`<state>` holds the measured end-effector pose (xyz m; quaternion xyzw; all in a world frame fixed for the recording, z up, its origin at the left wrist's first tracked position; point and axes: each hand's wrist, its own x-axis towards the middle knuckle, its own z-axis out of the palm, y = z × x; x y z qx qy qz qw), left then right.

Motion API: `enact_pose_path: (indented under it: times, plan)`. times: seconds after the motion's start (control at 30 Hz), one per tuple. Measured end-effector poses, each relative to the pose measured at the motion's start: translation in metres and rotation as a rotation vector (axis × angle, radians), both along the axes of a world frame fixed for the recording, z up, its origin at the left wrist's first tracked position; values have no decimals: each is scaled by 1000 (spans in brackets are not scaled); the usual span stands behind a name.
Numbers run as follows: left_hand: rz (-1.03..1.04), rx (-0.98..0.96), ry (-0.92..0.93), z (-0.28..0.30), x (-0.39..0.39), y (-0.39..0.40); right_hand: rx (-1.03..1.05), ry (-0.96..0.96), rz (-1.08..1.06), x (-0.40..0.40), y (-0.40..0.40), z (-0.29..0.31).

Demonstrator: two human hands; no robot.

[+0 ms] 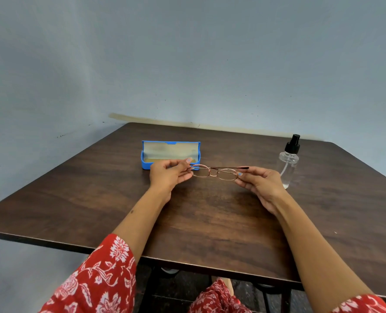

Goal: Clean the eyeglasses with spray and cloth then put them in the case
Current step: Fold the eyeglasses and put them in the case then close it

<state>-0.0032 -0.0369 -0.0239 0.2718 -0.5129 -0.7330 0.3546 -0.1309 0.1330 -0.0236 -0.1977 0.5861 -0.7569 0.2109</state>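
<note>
Two hands, left hand (pixel 168 175) and right hand (pixel 258 184), pinch the folded glasses (pixel 212 172) by their ends, just above the table (pixel 210 222). Behind the glasses sits the open case (pixel 170 154); right of them, the bottle (pixel 288 163). Fingertips near the lenses could smudge them, and a slack pinch could drop the thin frame.

I count one pair of thin rose-gold metal eyeglasses with oval lenses (pixel 212 173), so two lenses. I see one open blue plastic eyeglass case with pale lining (pixel 170 154). There is one clear plastic spray bottle with a black pump top (pixel 288 162). I count one dark brown wooden table (pixel 187 222). Two bare hands are in view: one left hand (pixel 168 176) and one right hand (pixel 261 182). I also see two red sleeves with white flower print (pixel 97 281). I see no cloth to count.
</note>
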Motion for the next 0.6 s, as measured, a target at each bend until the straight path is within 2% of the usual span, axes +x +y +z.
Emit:
enact_pose_path:
  times: [0.23, 0.6]
  plan:
    - [6, 95, 58, -1, 1, -1, 14, -19, 48, 2, 1, 3]
    - [-32, 114, -20, 5, 0, 0, 57, 14, 70, -3, -2, -4]
